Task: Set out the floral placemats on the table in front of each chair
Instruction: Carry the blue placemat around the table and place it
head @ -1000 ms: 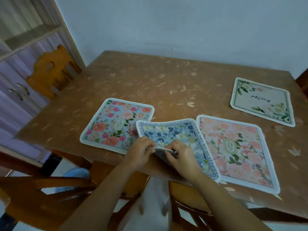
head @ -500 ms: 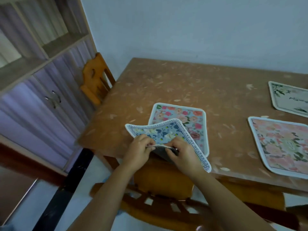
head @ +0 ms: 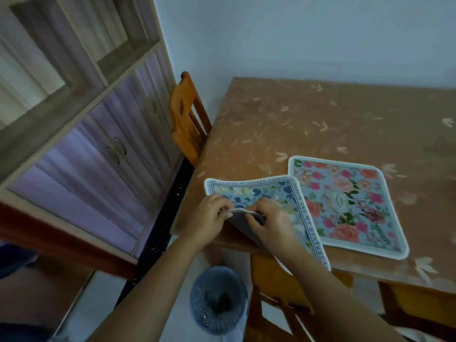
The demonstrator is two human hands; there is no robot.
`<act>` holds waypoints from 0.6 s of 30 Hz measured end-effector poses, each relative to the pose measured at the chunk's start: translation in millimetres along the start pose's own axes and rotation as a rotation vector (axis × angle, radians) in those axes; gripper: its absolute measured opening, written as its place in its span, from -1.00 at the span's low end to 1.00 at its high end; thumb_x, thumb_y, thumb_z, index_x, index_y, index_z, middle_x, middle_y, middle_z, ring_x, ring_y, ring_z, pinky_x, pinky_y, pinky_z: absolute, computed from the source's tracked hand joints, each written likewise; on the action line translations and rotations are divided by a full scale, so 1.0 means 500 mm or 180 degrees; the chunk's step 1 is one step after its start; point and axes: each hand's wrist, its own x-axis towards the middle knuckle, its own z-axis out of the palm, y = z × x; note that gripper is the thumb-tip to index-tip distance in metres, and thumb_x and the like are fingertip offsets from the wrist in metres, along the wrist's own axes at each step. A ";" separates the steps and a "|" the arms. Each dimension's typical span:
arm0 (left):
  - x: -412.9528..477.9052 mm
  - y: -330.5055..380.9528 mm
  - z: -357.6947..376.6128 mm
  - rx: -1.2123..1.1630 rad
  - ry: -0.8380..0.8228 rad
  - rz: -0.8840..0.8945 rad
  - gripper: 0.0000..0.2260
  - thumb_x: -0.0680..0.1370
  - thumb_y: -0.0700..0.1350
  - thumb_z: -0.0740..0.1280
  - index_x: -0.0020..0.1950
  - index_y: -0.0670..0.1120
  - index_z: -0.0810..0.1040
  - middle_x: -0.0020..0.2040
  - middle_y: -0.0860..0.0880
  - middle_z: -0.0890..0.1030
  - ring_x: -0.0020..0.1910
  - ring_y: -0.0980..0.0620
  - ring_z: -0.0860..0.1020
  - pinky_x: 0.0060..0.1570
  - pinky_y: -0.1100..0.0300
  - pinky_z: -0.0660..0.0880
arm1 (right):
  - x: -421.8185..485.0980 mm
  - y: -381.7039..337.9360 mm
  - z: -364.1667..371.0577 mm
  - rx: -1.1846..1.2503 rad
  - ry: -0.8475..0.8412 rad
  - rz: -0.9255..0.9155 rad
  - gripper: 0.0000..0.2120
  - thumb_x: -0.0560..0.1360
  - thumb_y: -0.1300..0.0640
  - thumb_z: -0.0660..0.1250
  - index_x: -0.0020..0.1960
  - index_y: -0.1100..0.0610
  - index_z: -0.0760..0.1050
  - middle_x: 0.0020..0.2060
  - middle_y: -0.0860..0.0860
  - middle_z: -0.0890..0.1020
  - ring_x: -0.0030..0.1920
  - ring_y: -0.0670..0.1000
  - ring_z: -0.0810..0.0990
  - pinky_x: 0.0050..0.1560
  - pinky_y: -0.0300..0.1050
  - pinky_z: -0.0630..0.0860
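The table carries a pink mat lying flat before the near chair. A blue mat overhangs the corner, near edge lifted, probably bound for the side chair. Left hand and right hand each pinch that edge to carry it.

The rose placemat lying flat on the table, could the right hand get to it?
Probably yes. The rose placemat lies just right of the right hand with nothing between, but that hand and the left hand are pinching the blue placemat, so it must let go first.
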 end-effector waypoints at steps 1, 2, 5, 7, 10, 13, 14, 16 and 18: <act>0.010 -0.013 -0.008 0.0001 -0.0031 0.0039 -0.91 0.40 -0.31 0.39 -0.19 -0.14 0.54 -0.19 0.02 0.47 -0.13 0.03 0.43 -0.15 0.29 0.29 | 0.010 -0.004 0.013 0.0034 0.0048 0.0041 -0.88 0.40 0.31 0.37 -0.29 0.23 0.47 -0.38 -0.08 0.39 -0.40 -0.17 0.34 -0.34 -0.33 0.26; 0.020 -0.025 -0.015 -0.0005 -0.0029 0.0069 -0.91 0.39 -0.31 0.40 -0.19 -0.15 0.54 -0.19 0.02 0.47 -0.13 0.03 0.44 -0.14 0.26 0.31 | 0.020 -0.008 0.026 0.0044 0.0075 0.0085 -0.87 0.40 0.31 0.38 -0.29 0.21 0.47 -0.38 -0.10 0.38 -0.41 -0.16 0.33 -0.35 -0.37 0.25; 0.039 -0.061 -0.030 -0.0098 -0.0075 0.0080 -0.91 0.38 -0.33 0.39 -0.18 -0.19 0.54 -0.20 -0.01 0.47 -0.13 -0.05 0.47 -0.10 0.12 0.39 | 0.044 -0.021 0.057 0.0009 0.0119 0.0191 -0.83 0.40 0.29 0.38 -0.30 0.13 0.44 -0.40 -0.16 0.35 -0.34 -0.26 0.38 -0.33 -0.51 0.27; 0.049 -0.083 -0.041 -0.0128 -0.0179 0.0147 -0.91 0.39 -0.34 0.38 -0.18 -0.20 0.53 -0.19 -0.02 0.47 -0.13 -0.10 0.48 -0.11 0.06 0.40 | 0.054 -0.033 0.075 -0.0047 0.0150 0.0218 -0.84 0.38 0.30 0.39 -0.30 0.13 0.46 -0.39 -0.18 0.37 -0.31 -0.27 0.38 -0.29 -0.58 0.27; 0.070 -0.120 -0.061 -0.0209 -0.0276 0.0235 -0.92 0.40 -0.34 0.37 -0.16 -0.21 0.53 -0.17 -0.06 0.49 -0.11 -0.12 0.49 -0.10 0.05 0.41 | 0.077 -0.049 0.106 -0.0116 0.0209 0.0283 -0.91 0.37 0.31 0.40 -0.27 0.23 0.51 -0.34 0.03 0.51 -0.27 -0.16 0.40 -0.27 -0.52 0.30; 0.093 -0.160 -0.087 -0.0354 -0.0361 0.0336 -0.92 0.41 -0.34 0.36 -0.15 -0.20 0.52 -0.14 -0.03 0.46 -0.10 -0.08 0.49 -0.08 0.11 0.42 | 0.108 -0.074 0.144 -0.0277 0.0312 0.0416 -0.93 0.38 0.29 0.40 -0.25 0.25 0.52 -0.29 0.14 0.57 -0.32 -0.08 0.46 -0.30 -0.33 0.29; 0.102 -0.175 -0.097 -0.0386 -0.0398 0.0394 -0.92 0.41 -0.34 0.36 -0.15 -0.20 0.52 -0.14 -0.02 0.45 -0.09 -0.08 0.49 -0.08 0.13 0.42 | 0.119 -0.083 0.158 -0.0309 0.0345 0.0450 -0.93 0.38 0.29 0.40 -0.25 0.25 0.52 -0.29 0.15 0.57 -0.32 -0.05 0.47 -0.31 -0.31 0.28; 0.123 -0.205 -0.121 -0.0402 -0.0460 0.0488 -0.92 0.41 -0.35 0.36 -0.15 -0.22 0.51 -0.13 -0.05 0.47 -0.07 -0.10 0.50 -0.06 0.08 0.45 | 0.141 -0.105 0.189 -0.0295 0.0372 0.0516 -0.94 0.39 0.28 0.39 -0.23 0.25 0.53 -0.28 0.14 0.57 -0.31 -0.03 0.47 -0.31 -0.30 0.28; 0.148 -0.237 -0.152 -0.0456 -0.0587 0.0600 -0.93 0.41 -0.36 0.36 -0.16 -0.23 0.52 -0.12 -0.12 0.51 -0.06 -0.13 0.51 -0.04 -0.01 0.47 | 0.164 -0.128 0.224 -0.0293 0.0438 0.0611 -0.97 0.39 0.29 0.39 -0.19 0.25 0.55 -0.26 0.15 0.57 -0.29 0.01 0.50 -0.31 -0.30 0.30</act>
